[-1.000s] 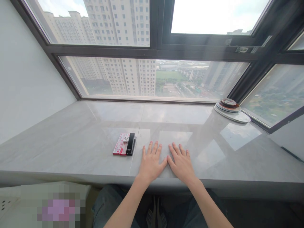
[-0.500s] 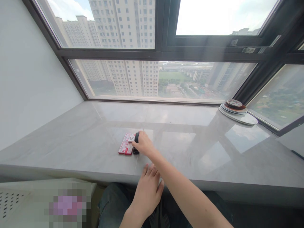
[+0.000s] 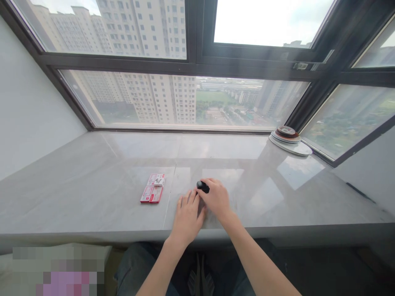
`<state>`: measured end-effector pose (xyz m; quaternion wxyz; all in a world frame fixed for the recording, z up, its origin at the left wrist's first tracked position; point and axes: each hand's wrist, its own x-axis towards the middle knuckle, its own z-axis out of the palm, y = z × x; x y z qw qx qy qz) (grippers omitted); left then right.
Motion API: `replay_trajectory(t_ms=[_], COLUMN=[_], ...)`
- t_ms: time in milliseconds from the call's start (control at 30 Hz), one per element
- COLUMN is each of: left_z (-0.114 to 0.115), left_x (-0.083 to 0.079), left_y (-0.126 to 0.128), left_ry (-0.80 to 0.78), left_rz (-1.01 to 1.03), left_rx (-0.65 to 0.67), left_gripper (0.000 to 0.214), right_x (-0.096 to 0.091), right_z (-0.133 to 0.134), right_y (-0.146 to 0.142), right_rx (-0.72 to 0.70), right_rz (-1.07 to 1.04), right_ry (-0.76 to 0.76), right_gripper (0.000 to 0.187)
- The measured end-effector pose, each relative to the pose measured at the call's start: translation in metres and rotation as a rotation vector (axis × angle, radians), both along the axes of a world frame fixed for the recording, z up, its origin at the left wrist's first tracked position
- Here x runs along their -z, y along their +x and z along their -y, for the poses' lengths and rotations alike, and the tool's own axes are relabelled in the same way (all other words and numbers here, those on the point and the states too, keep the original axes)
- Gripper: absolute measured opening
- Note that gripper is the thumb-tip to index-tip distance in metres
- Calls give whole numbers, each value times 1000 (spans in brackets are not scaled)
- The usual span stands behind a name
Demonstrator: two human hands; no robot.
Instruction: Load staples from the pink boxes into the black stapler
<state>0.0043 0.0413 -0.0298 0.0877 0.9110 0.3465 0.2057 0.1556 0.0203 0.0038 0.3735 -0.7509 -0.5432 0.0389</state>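
My right hand (image 3: 217, 197) grips a black stapler (image 3: 203, 186), with the fingers wrapped around it and its black end showing past the thumb. The hand hides the rest of the stapler. My left hand (image 3: 187, 216) lies palm down on the grey stone sill, fingers stretched forward and a little apart. Its fingertips come close to the right thumb; whether they touch the stapler I cannot tell. Left of both hands lie several flat red and white staple boxes (image 3: 148, 193) side by side. A smaller white box (image 3: 159, 181) rests on their far right part.
A stack of plates (image 3: 290, 150) stands in the far right corner by the window. Dark window frames (image 3: 129, 65) rise along the back. The sill's front edge (image 3: 262, 231) runs above my knees. A blurred purple patch (image 3: 66, 283) shows at lower left.
My right hand has lifted the stapler from beside the boxes and carried it right, toward my body. My left hand has moved forward onto the sill. The view has shifted to the right.
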Motion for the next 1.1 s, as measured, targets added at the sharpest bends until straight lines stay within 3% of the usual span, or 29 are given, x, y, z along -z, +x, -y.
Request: replay_trajectory(t_ms=[67, 200, 333, 467, 633, 733, 833, 933, 1033, 1100], left_z=[-6, -17, -14, -14, -30, -28, -13, 1, 3, 0], left_x=[0, -1, 0, -5, -10, -5, -3, -8, -17, -20], left_y=[1, -1, 3, -4, -45, -66, -72, -63, -45, -33], left_ry=[6, 36, 68, 91, 153, 158, 122, -14, -143, -191], left_rz=[-15, -43, -36, 21, 99, 59, 41, 69, 118, 158], left_rx=[-6, -37, -56, -104, -548, -629, -506, -234, 41, 140], left_gripper=[50, 49, 49, 45, 47, 49, 41, 39, 42, 44], right_x=[-2, -3, 14, 34, 44, 46, 40, 26, 13, 9], right_z=[-4, -5, 11, 42, 88, 104, 106, 94, 75, 61], right_y=[-2, 13, 40, 62, 73, 69, 60, 47, 35, 31], right_rx=[82, 155, 163, 125, 186, 160, 83, -35, -241, -326], right_rz=[-96, -461, -834, -989, -1072, -1000, -750, -575, -750, -820], right_ry=[61, 287, 433, 335, 299, 119, -87, -201, -379, -457], right_gripper=[30, 49, 59, 63, 50, 49, 42, 37, 43, 45])
